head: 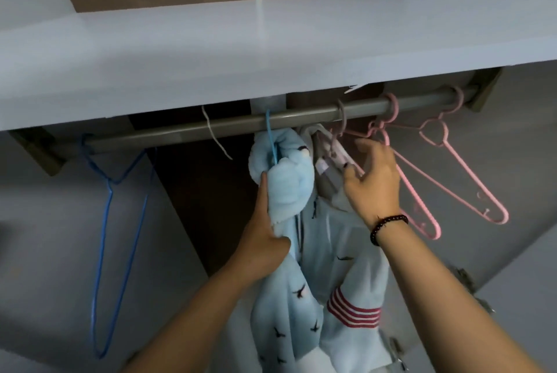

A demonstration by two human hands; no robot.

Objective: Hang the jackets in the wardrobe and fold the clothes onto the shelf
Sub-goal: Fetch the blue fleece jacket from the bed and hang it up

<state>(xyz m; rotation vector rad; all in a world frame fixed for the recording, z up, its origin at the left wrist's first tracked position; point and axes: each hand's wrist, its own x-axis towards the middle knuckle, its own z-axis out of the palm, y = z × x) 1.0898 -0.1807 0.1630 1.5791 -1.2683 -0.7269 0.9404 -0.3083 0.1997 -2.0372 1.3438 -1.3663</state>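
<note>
A white shelf [271,50] runs across the wardrobe, with a grey rail [241,127] just beneath it, reaching from far left to far right. Below the middle of the rail hangs a pale blue fleece jacket [289,291], soft and fuzzy, scattered with small dark bird shapes; its hood bunches up near the rail around a blue hanger hook [272,143]. Just right of it hangs a white jacket [346,255] with a few of the same dark birds and a band of red and white stripes low on its front; a small white tag near its collar shows no writing that can be read. A bare blue wire hanger [104,222] hangs at the left end of the rail. Two bare pink hangers [437,173] hang at the right. The left hand [265,231] has its grip closed on the fleece jacket's collar edge, thumb pointing up along the cloth. The right hand [373,179], a dark bead bracelet [387,226] at its wrist, has its grip open, fingers spread and loosely bent at the white jacket's pale hanger, thumb near the tag.
</note>
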